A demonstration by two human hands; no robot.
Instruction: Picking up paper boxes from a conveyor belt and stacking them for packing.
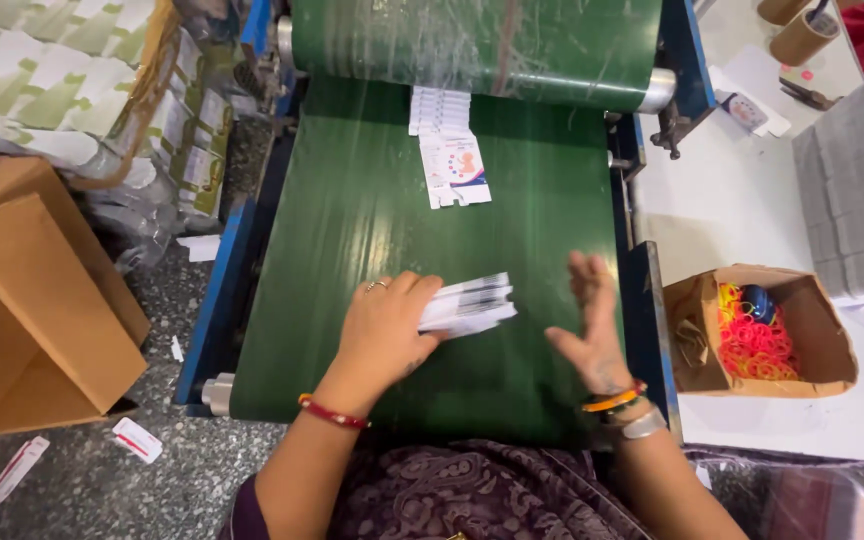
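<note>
1. Green conveyor belt (352,230) fills the middle of the view, framed in blue, with a speckled floor to its left and a white table (732,200) to its right.
2. One left hand (387,325) lies palm-down on the belt, its fingers closed over the near end of a single stack of flat folded cartons (470,303), pinning and gripping it.
3. One right hand (592,325) stands edge-on just beside the stack's far end, fingers spread wide and holding nothing, apart from the cartons by a small gap.
4. Further up the belt, a second batch of white printed cartons (449,150) lies overlapped in a row under the green roller (472,45); nothing lies between it and the hands.
5. One open cardboard box (822,330) sits on the table, holding a heap of red and yellow rubber bands (747,345).
6. One larger brown carton (32,300) stands on the floor at left, with two small flat packs lying near it.
7. Two cardboard tubes (797,30) stand at the table's far corner.
</note>
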